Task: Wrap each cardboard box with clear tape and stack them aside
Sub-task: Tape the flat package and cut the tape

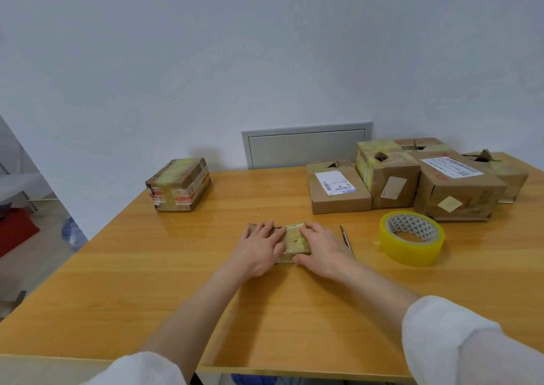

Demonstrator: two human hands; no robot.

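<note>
1. Yellowish clear tape already bands the middle of the small box (295, 242), which lies flat on the wooden table (147, 281) just ahead of us, about centre.
2. Its long axis runs left to right. The left hand (260, 248) covers its left end and the right hand (322, 249) its right end.
3. Hand state: both lie palm down with fingers nearly straight, pressing on the box top. Neither is curled round anything. The right thumb sits along the near edge.
4. Judgement: we are smoothing the band down. Moving the box aside is the step not yet done.
5. The relation that matters: the taped box (178, 184) stands far left, well apart, so the left hand is the nearer one for carrying that way.
6. Room: bare tabletop lies between the small box and the taped box, and also toward the near edge.
7. The right side is tighter. A thin metal blade (347, 240) lies just beside the right hand, the tape roll (412, 237) is near beyond it, and the group of boxes (338, 196) fills the far right corner.
8. Risk, as we judge it: a sweep rightward could catch the blade.
</note>
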